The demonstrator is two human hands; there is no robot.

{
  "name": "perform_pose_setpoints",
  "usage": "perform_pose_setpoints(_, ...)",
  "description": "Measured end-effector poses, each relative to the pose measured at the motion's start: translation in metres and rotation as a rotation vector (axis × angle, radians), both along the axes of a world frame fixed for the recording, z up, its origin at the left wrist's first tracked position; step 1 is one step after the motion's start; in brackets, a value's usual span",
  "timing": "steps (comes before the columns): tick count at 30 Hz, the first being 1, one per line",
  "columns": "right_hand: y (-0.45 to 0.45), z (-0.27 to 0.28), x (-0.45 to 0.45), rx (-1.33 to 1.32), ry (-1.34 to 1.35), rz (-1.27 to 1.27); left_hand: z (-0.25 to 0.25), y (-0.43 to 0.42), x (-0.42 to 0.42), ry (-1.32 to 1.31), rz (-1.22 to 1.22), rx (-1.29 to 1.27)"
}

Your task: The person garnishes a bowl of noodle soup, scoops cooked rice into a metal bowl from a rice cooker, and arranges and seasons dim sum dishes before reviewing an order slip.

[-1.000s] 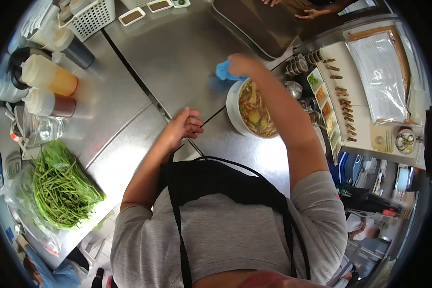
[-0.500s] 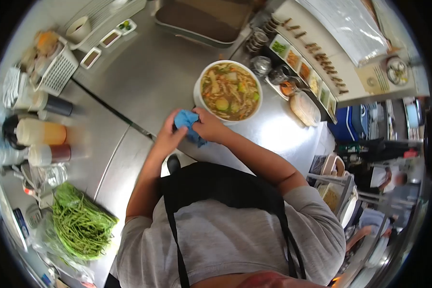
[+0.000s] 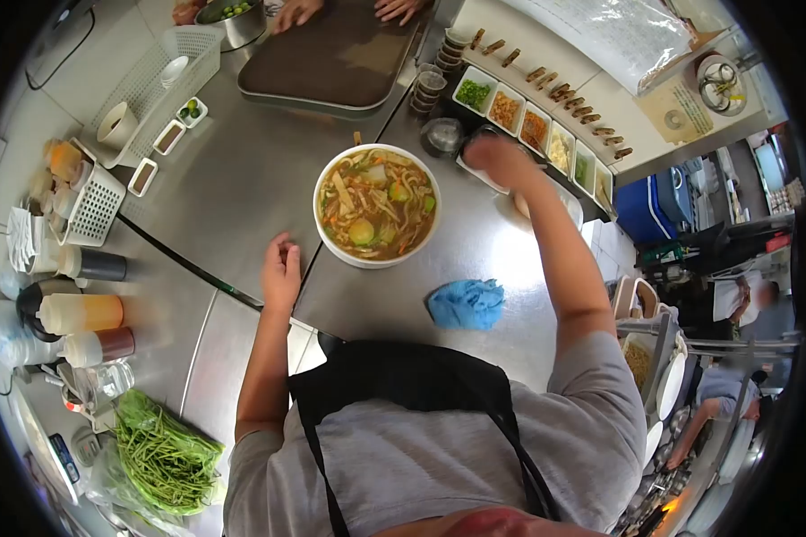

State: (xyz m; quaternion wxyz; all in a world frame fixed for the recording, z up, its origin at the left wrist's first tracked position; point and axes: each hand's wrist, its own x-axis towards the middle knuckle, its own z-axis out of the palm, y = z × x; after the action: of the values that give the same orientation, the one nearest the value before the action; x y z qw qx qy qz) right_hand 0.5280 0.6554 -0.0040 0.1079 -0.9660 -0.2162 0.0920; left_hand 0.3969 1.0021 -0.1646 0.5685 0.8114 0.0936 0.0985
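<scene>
A white bowl (image 3: 321, 234) of noodle soup with vegetables and shredded pieces stands on the steel counter in front of me. My left hand (image 3: 282, 276) hovers left of it, apart from the bowl, fingers loosely bent and apart, nothing in them. Beyond the bowl to the right, my right hand (image 3: 503, 165) is over a small white tray (image 3: 482, 175) beside the garnish containers. Motion smears its fingers, so what it touches is unclear. A crumpled blue cloth (image 3: 466, 304) lies on the counter between the bowl and my body.
A row of garnish containers (image 3: 535, 128) lines the right edge, near stacked small cups (image 3: 430, 85). Another person's hands (image 3: 297, 12) are at the brown tray (image 3: 327, 54). Sauce bottles (image 3: 81, 313), a white basket (image 3: 94, 210) and green beans (image 3: 166, 456) stand left.
The blue cloth has left my hands and lies on the counter. My right hand has moved out to the right and forward; my left has drawn leftward. Another person's hands have appeared at the tray.
</scene>
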Motion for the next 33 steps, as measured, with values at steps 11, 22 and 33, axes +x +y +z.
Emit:
perform_pose_setpoints(11,-0.033,-0.083,0.197,-0.359,-0.055,-0.491,-0.001,-0.002,0.004,-0.165,0.044,0.212)
perform_pose_setpoints(22,-0.045,-0.051,0.138,-0.272,-0.140,-0.596,0.000,-0.004,0.003,-0.146,0.062,0.294)
perform_pose_setpoints(33,-0.084,-0.044,0.119,-0.176,-0.396,-0.567,0.005,-0.007,0.002,-0.108,0.108,0.340)
